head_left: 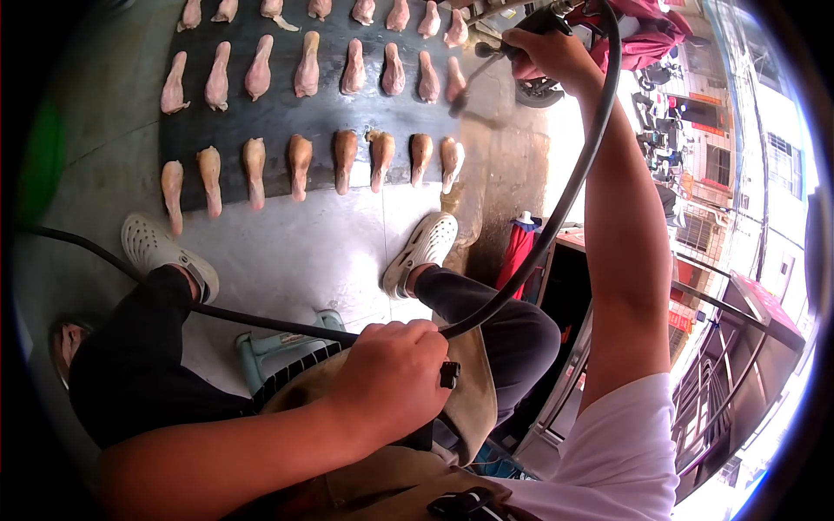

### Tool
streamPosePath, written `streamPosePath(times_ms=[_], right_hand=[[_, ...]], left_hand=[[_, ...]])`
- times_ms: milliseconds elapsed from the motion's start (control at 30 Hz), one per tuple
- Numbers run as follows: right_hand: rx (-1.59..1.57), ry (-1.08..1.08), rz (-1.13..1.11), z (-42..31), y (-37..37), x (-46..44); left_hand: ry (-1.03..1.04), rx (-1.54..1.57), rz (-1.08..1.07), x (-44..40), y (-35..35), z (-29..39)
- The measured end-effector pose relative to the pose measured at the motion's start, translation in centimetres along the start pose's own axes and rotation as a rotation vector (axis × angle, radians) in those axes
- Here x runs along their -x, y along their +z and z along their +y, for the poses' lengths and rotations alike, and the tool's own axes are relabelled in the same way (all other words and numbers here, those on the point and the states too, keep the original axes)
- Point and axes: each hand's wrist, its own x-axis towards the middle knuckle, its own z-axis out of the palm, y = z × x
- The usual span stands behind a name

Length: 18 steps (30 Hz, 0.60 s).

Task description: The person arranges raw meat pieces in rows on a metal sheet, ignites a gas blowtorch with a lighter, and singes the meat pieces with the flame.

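At the top right, my right hand [556, 56] is closed on the dark handle of a gas torch [549, 19]. The torch's blurred metal nozzle [462, 102] is beside the end drumstick [455, 80] of the middle row; I cannot make out a flame. A black hose [565, 195] loops down from the torch. My left hand [395, 373], in front of my lap, is wrapped round this hose. Raw chicken drumsticks lie in rows on a dark sheet [261, 117]. The nearest row, including one drumstick [300, 165], looks browner than the pale ones beyond.
My feet, in pale clogs [421, 252], stand near the sheet on the grey floor [287, 234]. A light green stool [261, 352] is by my legs. Another person's foot [65, 343] shows at the left. A metal rack [721, 391] and a street are at the right.
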Motion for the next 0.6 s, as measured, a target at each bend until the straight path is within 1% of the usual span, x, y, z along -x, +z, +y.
streamPosePath(times_ms=[167,267,400,600], right_hand=[[0.039,-0.023,0.022,-1.3,-0.1,1.0],[-0.011,-0.011,0.039,-0.4,0.1,0.3],[-0.044,0.035,0.022,0.3,0.0,-0.1],[-0.1,0.1,0.022,1.4,-0.4,-0.4]], left_hand=[[0.022,-0.004,0.029,-0.1,0.1,0.1],[0.016,-0.02,0.023,-0.2,0.0,0.1],[0.012,-0.035,0.037,-0.3,0.2,0.1],[0.058,-0.015,0.096,-0.7,0.1,0.1]])
